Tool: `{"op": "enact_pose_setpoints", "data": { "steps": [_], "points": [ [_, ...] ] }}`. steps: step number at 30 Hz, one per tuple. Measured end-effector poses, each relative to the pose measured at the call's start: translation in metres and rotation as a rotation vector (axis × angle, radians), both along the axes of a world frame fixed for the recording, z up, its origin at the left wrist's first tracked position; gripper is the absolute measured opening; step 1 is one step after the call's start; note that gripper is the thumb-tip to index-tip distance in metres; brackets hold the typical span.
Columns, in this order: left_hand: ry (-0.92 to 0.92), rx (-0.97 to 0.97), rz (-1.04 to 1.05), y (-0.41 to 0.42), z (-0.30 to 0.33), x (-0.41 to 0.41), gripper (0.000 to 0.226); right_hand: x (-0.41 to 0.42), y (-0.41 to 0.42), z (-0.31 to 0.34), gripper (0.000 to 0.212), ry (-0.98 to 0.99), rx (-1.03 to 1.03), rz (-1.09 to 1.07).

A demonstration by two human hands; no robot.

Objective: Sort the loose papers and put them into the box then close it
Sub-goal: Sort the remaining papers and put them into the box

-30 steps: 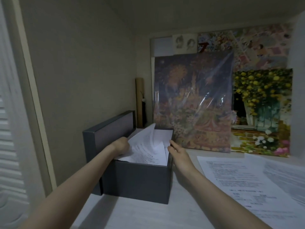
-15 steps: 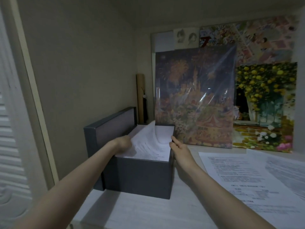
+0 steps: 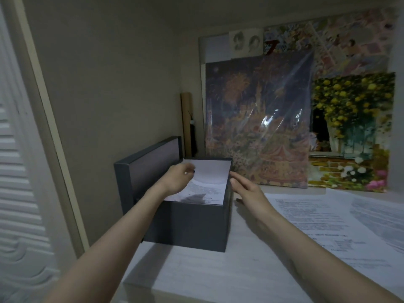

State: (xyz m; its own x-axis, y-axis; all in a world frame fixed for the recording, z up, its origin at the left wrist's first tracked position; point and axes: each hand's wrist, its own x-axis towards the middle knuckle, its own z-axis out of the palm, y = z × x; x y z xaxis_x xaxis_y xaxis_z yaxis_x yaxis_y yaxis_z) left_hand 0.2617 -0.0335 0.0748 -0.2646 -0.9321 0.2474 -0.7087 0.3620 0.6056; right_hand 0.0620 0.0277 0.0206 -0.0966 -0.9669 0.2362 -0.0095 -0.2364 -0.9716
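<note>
The curled white printed papers (image 3: 203,184) I was pressing down a second ago now lie flat inside the dark grey cardboard box (image 3: 192,226) — no more bulge. My left hand (image 3: 178,179) has lifted above them, and my right hand (image 3: 247,189) has let go of the box's edge — fingers straight, just beside it.

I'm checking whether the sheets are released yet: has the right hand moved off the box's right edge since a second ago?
Yes. The right hand has drawn back rightward from the box rim it touched, fingers now straight and apart from it.
</note>
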Motion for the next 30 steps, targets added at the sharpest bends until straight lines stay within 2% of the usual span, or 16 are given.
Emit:
{"op": "enact_pose_setpoints", "data": {
  "steps": [3,5,9,13,16,18,20,22,26,30],
  "points": [
    [0.258,-0.106,-0.053,0.031,0.012,-0.032,0.026,-0.027,0.012,0.007,0.026,0.045,-0.036,-0.133],
    [0.349,-0.137,-0.094,0.047,0.015,-0.057,0.022,-0.054,0.023,0.012,0.029,0.117,-0.103,-0.187],
    [0.342,-0.191,-0.207,0.064,0.007,-0.112,0.024,-0.116,0.048,0.011,0.029,0.260,-0.107,-0.310],
    [0.235,-0.196,-0.208,0.069,-0.017,-0.164,0.019,-0.172,0.068,-0.009,0.029,0.387,0.025,-0.475],
    [0.191,-0.047,-0.138,0.063,-0.047,-0.195,0.018,-0.200,0.085,-0.030,0.035,0.539,0.164,-0.553],
    [0.198,0.099,-0.082,0.055,-0.066,-0.208,0.019,-0.216,0.091,-0.045,0.051,0.640,0.294,-0.568],
    [0.282,0.231,-0.044,0.047,-0.083,-0.219,0.019,-0.230,0.094,-0.052,0.063,0.773,0.460,-0.574],
    [0.437,0.339,-0.009,0.042,-0.092,-0.225,0.015,-0.235,0.093,-0.051,0.064,0.886,0.549,-0.594],
    [0.786,0.525,0.006,0.039,-0.101,-0.227,0.015,-0.239,0.087,-0.057,0.055,0.793,0.461,-0.653],
    [0.942,0.553,-0.018,0.048,-0.099,-0.224,0.016,-0.243,0.088,-0.064,0.045,0.570,0.309,-0.678]
  ]
}}
